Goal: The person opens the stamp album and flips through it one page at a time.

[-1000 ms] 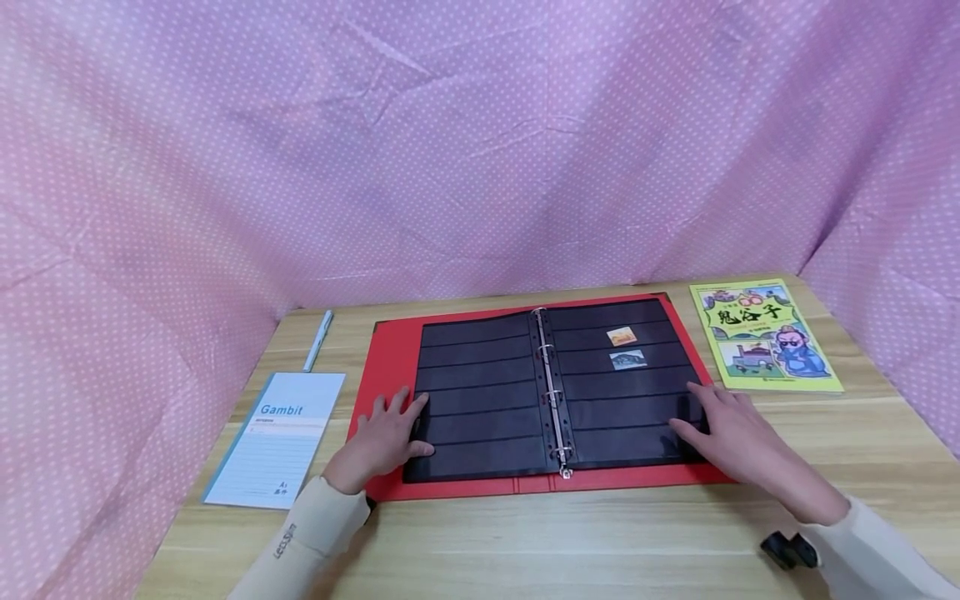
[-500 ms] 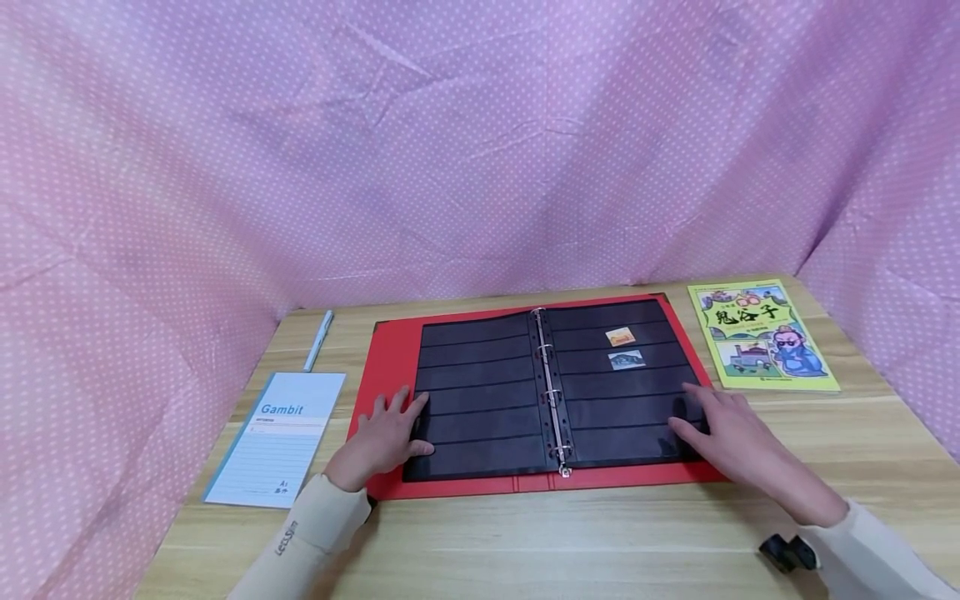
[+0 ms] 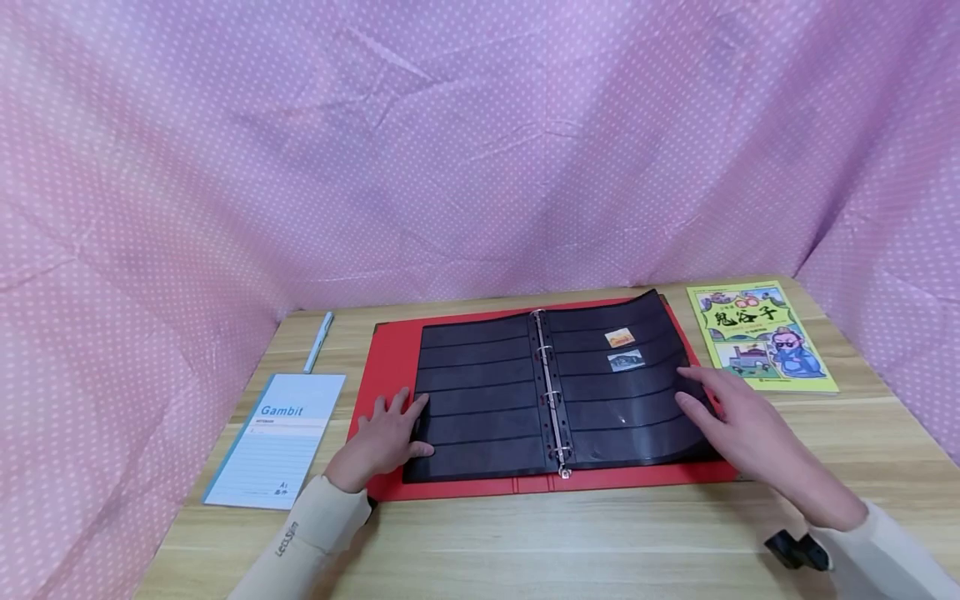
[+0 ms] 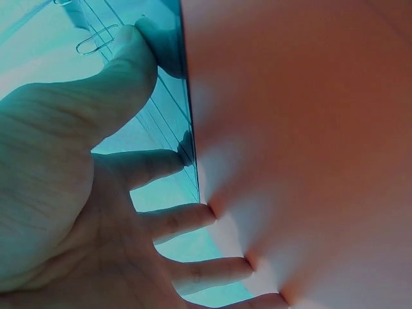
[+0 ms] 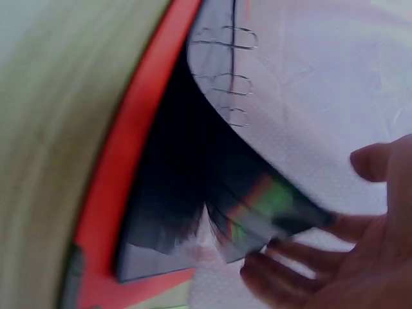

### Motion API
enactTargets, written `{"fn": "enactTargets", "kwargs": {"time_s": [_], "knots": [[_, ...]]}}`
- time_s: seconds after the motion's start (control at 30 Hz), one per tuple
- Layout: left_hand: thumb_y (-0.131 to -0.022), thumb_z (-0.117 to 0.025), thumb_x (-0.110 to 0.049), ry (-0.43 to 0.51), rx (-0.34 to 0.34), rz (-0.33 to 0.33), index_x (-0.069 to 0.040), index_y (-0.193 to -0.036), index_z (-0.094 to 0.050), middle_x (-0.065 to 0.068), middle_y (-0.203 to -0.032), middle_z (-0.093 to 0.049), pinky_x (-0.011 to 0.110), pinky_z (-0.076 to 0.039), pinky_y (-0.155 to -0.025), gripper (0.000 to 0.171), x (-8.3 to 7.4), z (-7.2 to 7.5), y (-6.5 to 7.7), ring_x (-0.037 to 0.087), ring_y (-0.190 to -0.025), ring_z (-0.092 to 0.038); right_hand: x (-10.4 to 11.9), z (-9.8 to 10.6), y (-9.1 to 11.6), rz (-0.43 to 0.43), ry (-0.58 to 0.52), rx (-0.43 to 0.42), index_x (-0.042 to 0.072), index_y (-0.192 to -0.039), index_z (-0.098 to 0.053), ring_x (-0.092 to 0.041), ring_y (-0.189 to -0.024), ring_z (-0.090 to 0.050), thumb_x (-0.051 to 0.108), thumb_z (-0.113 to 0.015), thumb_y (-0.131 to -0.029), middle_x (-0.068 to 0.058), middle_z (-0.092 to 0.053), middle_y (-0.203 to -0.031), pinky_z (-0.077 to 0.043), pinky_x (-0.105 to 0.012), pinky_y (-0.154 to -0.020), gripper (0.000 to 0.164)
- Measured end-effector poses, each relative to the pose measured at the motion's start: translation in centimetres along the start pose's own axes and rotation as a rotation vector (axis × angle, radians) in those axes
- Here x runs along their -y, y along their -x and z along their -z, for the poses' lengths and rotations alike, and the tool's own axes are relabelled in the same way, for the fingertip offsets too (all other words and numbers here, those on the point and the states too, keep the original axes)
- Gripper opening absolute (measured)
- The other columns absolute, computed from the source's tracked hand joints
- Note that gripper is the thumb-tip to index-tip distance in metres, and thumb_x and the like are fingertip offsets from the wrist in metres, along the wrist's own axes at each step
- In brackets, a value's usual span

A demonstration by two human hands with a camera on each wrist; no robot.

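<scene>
"Gambit" on notebook [image 3: 274,440]; "鬼谷子" on yellow book [image 3: 763,336]; sleeve [image 3: 303,537] lettering unclear.

Two stamps [image 3: 626,361] — one binder [image 3: 390,358]

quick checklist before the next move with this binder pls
1. Left hand on the red binder's left side: ok, fingers spread.
2. Right page raised at its outer edge, at the right hand: ok.
3. Right thumb pinching that page: not ok, apart in the right wrist view.
4. Orange stamp and grey stamp on that page: ok.
5. Rings fully closed: cannot tell, too small.
</scene>
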State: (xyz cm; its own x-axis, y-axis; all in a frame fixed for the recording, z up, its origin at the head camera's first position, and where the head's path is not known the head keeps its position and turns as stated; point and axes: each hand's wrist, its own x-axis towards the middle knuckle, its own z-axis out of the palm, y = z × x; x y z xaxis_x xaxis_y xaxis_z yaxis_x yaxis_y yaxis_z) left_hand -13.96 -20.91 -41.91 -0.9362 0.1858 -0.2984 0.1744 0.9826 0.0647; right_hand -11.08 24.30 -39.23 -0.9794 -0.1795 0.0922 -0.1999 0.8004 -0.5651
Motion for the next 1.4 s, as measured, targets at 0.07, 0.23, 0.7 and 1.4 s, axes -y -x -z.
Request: {"fn": "enactTargets", "kwargs": {"time_s": [0.07, 0.23, 0.7, 1.4], "knots": [[-0.076, -0.076, -0.043, 0.002, 0.001, 0.002, -0.012, -0.145, -0.038, 0.021, -0.144, -0.03, 0.065, -0.037, -0.089, 0.085, 0.0, 0.0, 0.0, 0.046, -0.125, -0.03, 0.4, 0.2, 0.1, 0.044, -0.031, -0.01, 0.007, -0.136, -0.047, -0.043, -0.122, -0.041, 0.04, -0.049, -0.098, -0.021, -0.043, -0.138, -0.034, -0.064, -0.091, 0.051], [-0.076, -0.076, -0.043, 0.006, 0.002, 0.005, -0.012, -0.145, -0.037, 0.021, -0.145, -0.029, 0.065, -0.037, -0.089, 0.085, 0.0, 0.1, 0.1, 0.046, -0.125, -0.029, 1.1, 0.4, 0.0, 0.172, -0.112, -0.049, 0.016, -0.137, -0.049, -0.028, -0.128, -0.04, 0.026, -0.052, -0.098, -0.004, -0.043, -0.143, -0.036, -0.045, -0.1, 0.04], [-0.076, -0.076, -0.043, 0.012, -0.005, -0.005, -0.012, -0.145, -0.037, 0.021, -0.145, -0.028, 0.066, -0.036, -0.089, 0.085, 0.1, -0.1, 0.1, 0.046, -0.125, -0.029, 3.6, 1.1, -1.8, 0.53, -0.335, -0.165, 0.008, -0.138, -0.048, -0.022, -0.136, -0.029, 0.003, -0.039, -0.098, -0.009, -0.038, -0.146, -0.022, -0.019, -0.105, 0.041], [-0.074, -0.078, -0.042, 0.015, -0.005, 0.004, -0.013, -0.146, -0.037, 0.021, -0.146, -0.028, 0.067, -0.035, -0.09, 0.088, 0.2, -0.3, -0.1, 0.046, -0.126, -0.028, 8.8, -0.7, -4.4, 0.76, -0.655, -0.127, -0.005, -0.143, -0.031, -0.034, -0.126, -0.039, 0.038, -0.035, -0.101, -0.024, -0.033, -0.143, -0.044, -0.032, -0.088, 0.061]]}}
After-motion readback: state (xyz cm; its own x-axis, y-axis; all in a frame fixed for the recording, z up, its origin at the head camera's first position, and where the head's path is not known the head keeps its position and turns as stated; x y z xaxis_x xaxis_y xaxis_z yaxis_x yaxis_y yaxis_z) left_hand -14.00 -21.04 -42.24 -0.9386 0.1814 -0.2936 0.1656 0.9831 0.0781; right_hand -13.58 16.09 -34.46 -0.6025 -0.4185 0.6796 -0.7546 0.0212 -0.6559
